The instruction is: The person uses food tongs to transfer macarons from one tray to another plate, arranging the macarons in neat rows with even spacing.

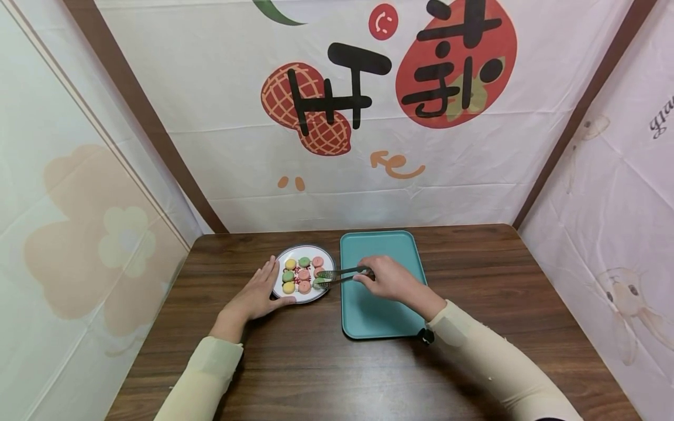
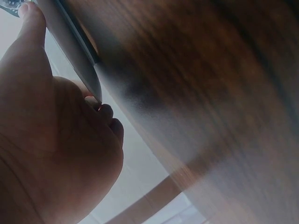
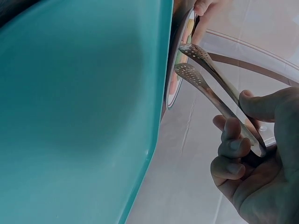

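Note:
A white plate (image 1: 327,256) with a dark rim bears several macarons, yellow, pink and green, set in rows. My left hand (image 1: 258,295) lies along the plate's left edge, fingers straight and thumb spread at the front; the left wrist view shows it against the rim. My right hand (image 1: 388,279) holds metal tongs (image 1: 344,271) above the teal tray. The tongs' perforated tips (image 3: 189,72) are spread apart, over the plate's right side by a green macaron (image 1: 317,283). They partly cover the macarons there; whether they touch one I cannot tell.
A teal rectangular tray (image 1: 376,318) lies just right of the plate, under my right hand. Both stand on a brown wood-grain table (image 1: 316,374). Printed cloth walls (image 1: 237,175) rise behind the table and on both sides.

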Motion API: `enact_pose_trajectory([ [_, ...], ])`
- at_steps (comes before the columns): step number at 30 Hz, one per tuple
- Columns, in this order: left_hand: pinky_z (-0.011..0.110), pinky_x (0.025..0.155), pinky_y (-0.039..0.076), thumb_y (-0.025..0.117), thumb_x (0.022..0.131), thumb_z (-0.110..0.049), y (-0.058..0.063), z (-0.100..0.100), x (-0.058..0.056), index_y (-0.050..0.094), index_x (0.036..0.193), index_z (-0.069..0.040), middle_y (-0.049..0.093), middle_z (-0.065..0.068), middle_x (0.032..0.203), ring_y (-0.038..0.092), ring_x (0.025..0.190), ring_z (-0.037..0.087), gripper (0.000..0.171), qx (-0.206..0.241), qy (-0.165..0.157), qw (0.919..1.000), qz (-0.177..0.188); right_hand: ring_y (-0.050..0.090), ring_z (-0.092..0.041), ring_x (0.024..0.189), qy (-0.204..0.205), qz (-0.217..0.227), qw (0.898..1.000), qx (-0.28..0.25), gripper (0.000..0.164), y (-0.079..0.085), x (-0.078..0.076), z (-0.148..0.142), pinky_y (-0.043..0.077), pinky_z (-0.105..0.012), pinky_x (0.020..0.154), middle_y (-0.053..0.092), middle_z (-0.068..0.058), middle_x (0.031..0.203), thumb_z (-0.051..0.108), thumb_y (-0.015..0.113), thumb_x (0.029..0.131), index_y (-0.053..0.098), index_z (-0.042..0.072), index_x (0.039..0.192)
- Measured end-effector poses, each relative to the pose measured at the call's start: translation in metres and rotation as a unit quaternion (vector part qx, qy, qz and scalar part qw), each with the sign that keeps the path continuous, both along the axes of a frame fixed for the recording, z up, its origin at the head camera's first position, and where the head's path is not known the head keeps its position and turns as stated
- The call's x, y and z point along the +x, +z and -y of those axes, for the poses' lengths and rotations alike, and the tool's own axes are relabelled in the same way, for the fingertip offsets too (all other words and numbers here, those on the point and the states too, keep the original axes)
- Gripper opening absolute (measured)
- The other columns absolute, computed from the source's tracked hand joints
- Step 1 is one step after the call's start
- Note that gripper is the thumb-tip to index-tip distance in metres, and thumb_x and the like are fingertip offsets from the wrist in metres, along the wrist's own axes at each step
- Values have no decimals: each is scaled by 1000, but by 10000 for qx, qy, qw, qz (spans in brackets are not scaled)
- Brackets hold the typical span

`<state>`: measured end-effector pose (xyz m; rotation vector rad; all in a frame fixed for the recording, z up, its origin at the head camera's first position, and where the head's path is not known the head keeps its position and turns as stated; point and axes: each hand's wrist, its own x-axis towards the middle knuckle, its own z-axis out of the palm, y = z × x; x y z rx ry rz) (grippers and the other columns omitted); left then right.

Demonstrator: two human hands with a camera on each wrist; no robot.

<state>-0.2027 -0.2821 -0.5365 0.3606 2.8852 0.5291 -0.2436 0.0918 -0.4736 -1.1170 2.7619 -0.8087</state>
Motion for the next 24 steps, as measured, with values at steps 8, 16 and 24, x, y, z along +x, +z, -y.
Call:
enact_pose_trajectory([
  [8, 59, 133, 13, 64, 97, -72, -2, 0, -2, 9, 169, 7, 2, 27, 178, 8, 165, 42, 120, -1, -6, 10000, -36, 66, -10, 75, -5, -62, 10000, -51, 32, -1, 1, 1, 60, -32, 69, 77, -7, 100, 29, 70, 107, 76, 1, 122],
  [16, 58, 133, 13, 64, 97, -72, -2, 0, -1, 9, 169, 7, 1, 26, 178, 7, 165, 42, 120, -17, -2, 10000, -24, 57, -7, 67, 50, -99, 9999, -102, 32, -3, 1, 4, 53, -28, 62, 72, -1, 92, 29, 70, 107, 76, 1, 122],
  [24, 58, 134, 13, 64, 97, -72, -3, 0, -1, 9, 169, 7, 1, 26, 178, 7, 165, 42, 120, -2, 3, 10000, -50, 56, -7, 67, 108, -214, 9994, -261, 31, -4, 3, 7, 52, -28, 61, 72, -2, 92, 27, 71, 107, 76, 0, 121],
])
